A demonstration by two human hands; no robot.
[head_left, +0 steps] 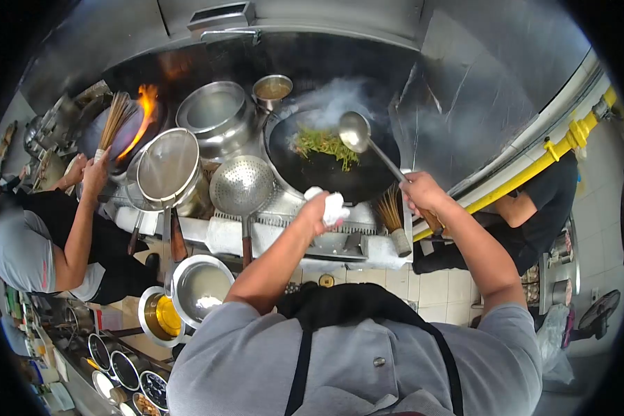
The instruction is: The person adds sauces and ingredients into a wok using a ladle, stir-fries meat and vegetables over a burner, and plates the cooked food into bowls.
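My right hand (423,194) is closed around the handle of a steel ladle (354,132), whose bowl hangs over the right side of a black wok (326,184). Shredded green vegetables (322,144) lie in the wok, and smoke rises behind them. At the near rim, my left hand (317,213) grips a folded white cloth (335,209). Whether the cloth wraps the wok's edge or handle is hidden by the hand. Below my right hand, a bamboo wok brush (393,225) stands bristles up at the stove's front edge.
Left of the wok are a perforated skimmer (242,186), a mesh strainer (168,166) and a large steel pot (213,114). A co-worker (41,243) holds a brush beside a flaming wok (121,128). A yellow pipe (520,182) runs along the right, near another person (541,201).
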